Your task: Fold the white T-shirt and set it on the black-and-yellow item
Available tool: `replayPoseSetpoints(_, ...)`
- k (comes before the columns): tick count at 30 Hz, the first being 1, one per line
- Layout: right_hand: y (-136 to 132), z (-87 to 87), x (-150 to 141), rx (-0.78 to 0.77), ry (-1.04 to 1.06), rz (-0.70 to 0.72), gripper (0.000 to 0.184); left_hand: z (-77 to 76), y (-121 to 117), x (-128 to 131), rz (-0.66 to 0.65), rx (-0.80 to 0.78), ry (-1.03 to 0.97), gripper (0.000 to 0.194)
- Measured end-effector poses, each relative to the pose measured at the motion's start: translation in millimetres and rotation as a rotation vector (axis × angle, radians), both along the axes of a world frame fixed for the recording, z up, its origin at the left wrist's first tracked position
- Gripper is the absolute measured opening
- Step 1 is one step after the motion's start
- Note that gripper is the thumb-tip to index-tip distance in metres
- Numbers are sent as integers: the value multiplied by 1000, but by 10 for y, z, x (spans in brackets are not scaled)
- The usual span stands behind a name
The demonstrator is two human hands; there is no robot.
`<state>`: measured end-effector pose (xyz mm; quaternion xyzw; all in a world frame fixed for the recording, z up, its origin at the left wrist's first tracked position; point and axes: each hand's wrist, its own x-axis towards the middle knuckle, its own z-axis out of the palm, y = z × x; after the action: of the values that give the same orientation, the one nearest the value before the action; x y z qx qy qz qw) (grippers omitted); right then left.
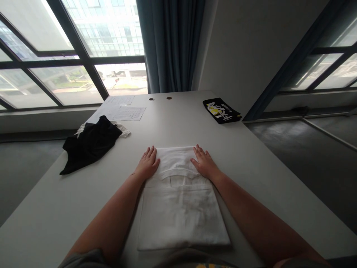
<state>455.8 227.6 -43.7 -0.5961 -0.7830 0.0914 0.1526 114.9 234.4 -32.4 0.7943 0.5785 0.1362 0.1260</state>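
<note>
Across most of the view, a white table, narrowing toward the far end. Beyond it at the left, a large dark-framed window with pale buildings outside; beside that, a blue-grey curtain hanging to the table's far edge. Flat on the table at the near middle, directly in front of the person: a white shirt, folded into a long rectangle, curved collar facing up near the far end. To the left, well apart from it, a crumpled black garment with some white cloth showing from under it. Farther back on the left, sheets of paper. Far right, near the table's edge, a folded black item with white and yellow lettering. At the shirt's far left corner, the left hand, palm down, spread flat, gripping nothing. At the far right corner, the right hand, likewise flat and without a grip. Smallest, at the back, two round holes.
</note>
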Motion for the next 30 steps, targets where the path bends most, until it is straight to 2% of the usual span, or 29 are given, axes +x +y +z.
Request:
replayPoseSetpoints(4, 41, -20, 181, 120, 189, 64, 53, -56, -13, -192, -101, 19, -104, 67)
replayPoseSetpoints(8, 28, 26, 309, 214, 238, 42, 43, -51, -64, -219, -11, 25, -55, 68)
replayPoseSetpoints(11, -40, 57, 325, 222, 208, 56, 40, -40, -110, -196, 52, -12, 18, 72)
replayPoseSetpoints(14, -162, 93, 315, 224, 190, 60, 39, -27, -169, -210, 28, -37, 39, 73)
replayPoseSetpoints(21, -499, 157, 350, 165, 150, 39, 27, -20, -428, -409, -26, -15, -5, 67)
replayPoseSetpoints(30, -802, 243, 378, 180, 268, 61, 17, 58, -869, -596, -87, 21, -144, 53)
